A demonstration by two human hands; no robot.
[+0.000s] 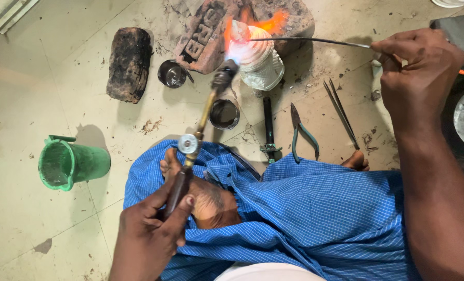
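My left hand (149, 229) grips the dark handle of a brass gas torch (201, 117) that slants up toward the top middle. Its flame (245, 28) burns orange and white against a white, ribbed crucible-like block (263, 65). My right hand (416, 67) at the upper right pinches a long thin metal rod (305, 40), whose tip reaches into the flame. I sit on the floor, with blue checked cloth (305, 218) over my legs.
A brick (203, 34) and a stone stand behind the flame. A charred block (129, 63) lies at left, two small metal cups (172, 74) near the torch. A green plastic mug (68, 164), pliers (302, 132), tweezers (341, 112) and a dark tool (268, 127) lie on the floor.
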